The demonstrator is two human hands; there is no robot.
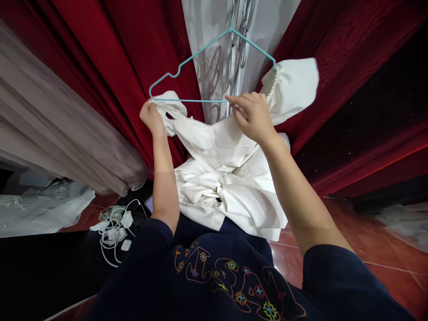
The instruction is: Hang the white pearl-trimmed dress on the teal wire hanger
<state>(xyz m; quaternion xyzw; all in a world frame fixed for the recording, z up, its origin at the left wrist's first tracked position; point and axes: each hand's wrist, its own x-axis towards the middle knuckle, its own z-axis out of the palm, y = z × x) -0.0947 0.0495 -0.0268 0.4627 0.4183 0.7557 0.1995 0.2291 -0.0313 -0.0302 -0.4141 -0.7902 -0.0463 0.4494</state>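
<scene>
While the thin teal wire hanger (200,49) hangs before the dark red velvet curtains (127,53), the white satin dress with pearl trim (220,147) has one shoulder over its right end. The left hand (152,118) is clenched on the other shoulder, below the left end. The right hand (254,116) pinches the neckline at the bar. Seating that shoulder would call for lifting it over the wire.

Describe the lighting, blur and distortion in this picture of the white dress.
Head view: the wide lens fans the red curtains outward; the white dress is evenly lit and sharp, only its far sleeve edge smeared; the picture's right side sinks into darkness; the floor tiles show soft glare.
</scene>
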